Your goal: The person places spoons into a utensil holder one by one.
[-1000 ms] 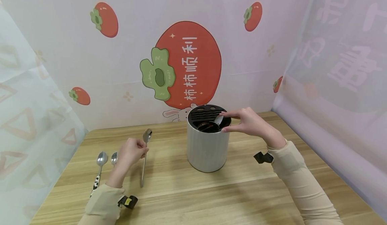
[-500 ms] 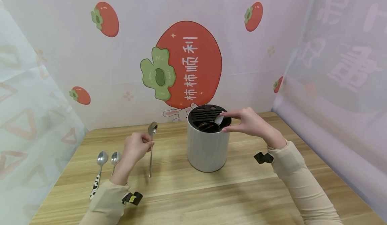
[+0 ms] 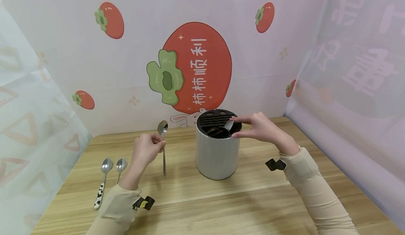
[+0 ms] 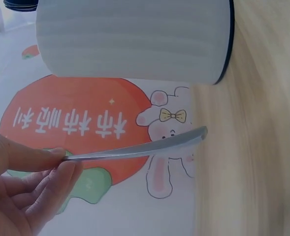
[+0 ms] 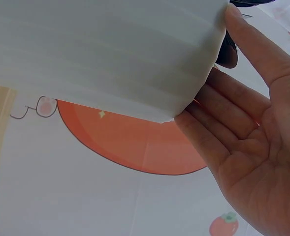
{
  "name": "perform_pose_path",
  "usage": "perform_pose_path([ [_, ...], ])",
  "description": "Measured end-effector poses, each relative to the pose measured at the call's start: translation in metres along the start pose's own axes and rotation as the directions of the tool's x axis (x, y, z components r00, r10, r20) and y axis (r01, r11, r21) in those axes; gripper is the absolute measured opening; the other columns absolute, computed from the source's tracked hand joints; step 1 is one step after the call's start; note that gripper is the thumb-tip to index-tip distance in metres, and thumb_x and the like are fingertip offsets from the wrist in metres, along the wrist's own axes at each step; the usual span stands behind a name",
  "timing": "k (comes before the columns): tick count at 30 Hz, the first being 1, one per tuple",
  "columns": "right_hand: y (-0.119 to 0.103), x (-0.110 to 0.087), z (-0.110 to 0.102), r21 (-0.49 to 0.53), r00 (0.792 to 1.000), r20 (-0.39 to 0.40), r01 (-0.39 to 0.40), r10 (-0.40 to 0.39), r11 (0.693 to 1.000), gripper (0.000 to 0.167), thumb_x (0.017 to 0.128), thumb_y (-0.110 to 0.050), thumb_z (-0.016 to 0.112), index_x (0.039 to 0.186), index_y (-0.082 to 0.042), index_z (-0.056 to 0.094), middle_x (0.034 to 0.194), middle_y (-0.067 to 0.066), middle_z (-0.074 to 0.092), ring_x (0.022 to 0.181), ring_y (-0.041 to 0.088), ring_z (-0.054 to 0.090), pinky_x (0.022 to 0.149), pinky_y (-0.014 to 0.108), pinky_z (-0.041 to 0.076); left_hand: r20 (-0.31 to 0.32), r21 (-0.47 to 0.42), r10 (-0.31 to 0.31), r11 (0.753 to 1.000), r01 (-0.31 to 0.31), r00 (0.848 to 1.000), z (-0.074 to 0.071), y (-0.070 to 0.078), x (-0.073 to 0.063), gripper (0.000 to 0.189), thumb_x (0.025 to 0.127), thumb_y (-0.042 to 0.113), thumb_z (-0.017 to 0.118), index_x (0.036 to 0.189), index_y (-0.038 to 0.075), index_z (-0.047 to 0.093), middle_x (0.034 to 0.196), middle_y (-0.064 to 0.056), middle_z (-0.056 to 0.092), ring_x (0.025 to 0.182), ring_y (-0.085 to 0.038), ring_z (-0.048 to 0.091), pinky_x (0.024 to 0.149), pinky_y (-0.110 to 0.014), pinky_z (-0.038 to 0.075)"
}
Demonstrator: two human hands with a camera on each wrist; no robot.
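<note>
In the head view my left hand [image 3: 148, 149] pinches a long metal spoon [image 3: 162, 129] by its handle, between thumb and fingers. The spoon stands nearly upright, bowl on top; its widening handle end [image 4: 179, 140] points toward the wooden table in the left wrist view. To the right is a white ribbed utensil holder [image 3: 217, 157] with a black slotted top. My right hand [image 3: 260, 128] grips its right rim, thumb at the front and fingers toward the back. Inside the holder, a spoon bowl [image 3: 229, 124] and dark round utensil heads [image 3: 218, 132] show close to those fingers.
Two more spoons lie at the left of the wooden table [image 3: 202, 207]: one with a black-and-white patterned handle [image 3: 99, 195], and a plain metal spoon [image 3: 121, 165] partly hidden by my left forearm. A printed cloth backdrop [image 3: 133, 59] rises behind the table.
My left hand has moved right and a little upward with the spoon, toward the holder. The spoon has turned slightly, its bowl now higher. My right hand and the holder have stayed in place.
</note>
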State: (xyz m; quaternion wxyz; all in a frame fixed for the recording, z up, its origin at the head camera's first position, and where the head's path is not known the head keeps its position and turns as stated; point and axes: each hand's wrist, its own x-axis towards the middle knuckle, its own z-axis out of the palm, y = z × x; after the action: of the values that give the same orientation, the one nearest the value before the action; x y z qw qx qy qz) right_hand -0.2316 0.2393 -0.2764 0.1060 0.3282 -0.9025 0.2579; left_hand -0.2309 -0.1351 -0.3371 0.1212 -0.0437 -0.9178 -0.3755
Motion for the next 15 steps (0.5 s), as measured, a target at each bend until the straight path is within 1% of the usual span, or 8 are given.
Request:
perform_pose_path([
  [5, 0.001, 0.0, 0.0, -0.001, 1.0, -0.001, 0.002, -0.002, 1.0, 0.054, 0.075, -0.039, 0.078, 0.118, -0.01, 0.067, 0.119, 0.007, 0.067, 0.109, 0.021, 0.064, 0.093, 0.043, 0.049, -0.025, -0.038, 0.024, 0.999, -0.025, 0.999, -0.001, 0.009, 0.002, 0.008, 0.082, 0.013, 0.07, 0.076, 0.007, 0.067, 0.065, -0.002, 0.068, 0.056, -0.008, 0.061, 0.054, -0.026, 0.044],
  [8, 0.001, 0.0, 0.0, -0.002, 1.0, -0.002, 0.003, -0.003, 1.0, 0.053, 0.075, -0.039, 0.078, 0.119, -0.01, 0.067, 0.119, 0.007, 0.067, 0.108, 0.021, 0.064, 0.093, 0.044, 0.049, -0.042, -0.045, 0.034, 0.998, -0.036, 0.999, -0.001, 0.014, 0.003, 0.009, 0.081, 0.013, 0.07, 0.076, 0.007, 0.067, 0.066, -0.002, 0.068, 0.056, -0.008, 0.061, 0.056, -0.026, 0.044],
  [11, 0.0, 0.0, 0.0, 0.001, 1.0, -0.002, 0.002, -0.002, 1.0, 0.053, 0.075, -0.039, 0.078, 0.119, -0.01, 0.067, 0.119, 0.007, 0.067, 0.109, 0.02, 0.064, 0.093, 0.044, 0.049, -0.049, -0.047, 0.03, 0.998, -0.032, 0.998, -0.001, 0.019, 0.004, 0.009, 0.082, 0.014, 0.07, 0.078, 0.007, 0.067, 0.068, -0.003, 0.069, 0.057, -0.008, 0.061, 0.056, -0.026, 0.045],
  [15, 0.0, 0.0, 0.0, 0.007, 1.0, 0.0, 0.001, -0.001, 1.0, 0.053, 0.075, -0.039, 0.078, 0.119, -0.01, 0.067, 0.119, 0.007, 0.067, 0.109, 0.02, 0.064, 0.093, 0.044, 0.049, -0.058, -0.078, 0.038, 0.996, -0.043, 0.998, -0.001, 0.025, 0.005, 0.009, 0.082, 0.013, 0.07, 0.079, 0.006, 0.067, 0.07, -0.005, 0.069, 0.06, -0.013, 0.065, 0.055, -0.025, 0.048],
])
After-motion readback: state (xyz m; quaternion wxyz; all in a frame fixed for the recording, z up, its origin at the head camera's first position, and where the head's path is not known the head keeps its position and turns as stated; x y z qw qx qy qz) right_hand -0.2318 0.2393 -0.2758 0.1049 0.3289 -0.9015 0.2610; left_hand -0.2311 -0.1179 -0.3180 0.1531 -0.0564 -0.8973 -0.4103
